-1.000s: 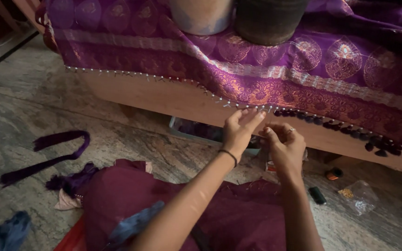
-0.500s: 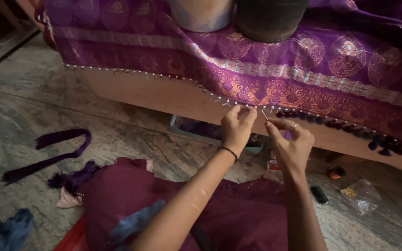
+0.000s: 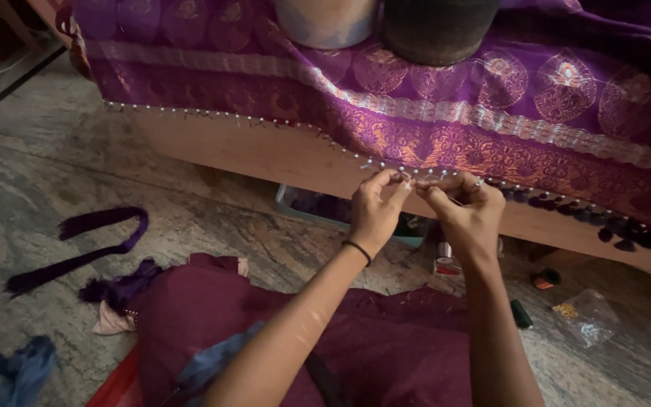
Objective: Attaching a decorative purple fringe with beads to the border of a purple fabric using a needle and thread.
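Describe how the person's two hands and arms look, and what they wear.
Both forearms are bare, with no sleeves in view. The left hand has a thin black band around its wrist. The right hand wears a small ring on one finger.

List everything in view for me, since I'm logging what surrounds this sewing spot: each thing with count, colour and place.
Patterned cloth: one, purple with gold motifs, draped over the wooden bench, beads along its hem.
Wooden bench: one, tan, across the top.
Pots: two, one pale, one dark, standing on the cloth.
Fabric strip: one, dark purple, on the floor at left.
Maroon garment: one, bottom centre.
Blue scrap: one, bottom left.
Clear bag: one, floor at right.
Left hand: pinching the beaded hem, black band at the wrist.
Right hand: pinching the hem beside it.
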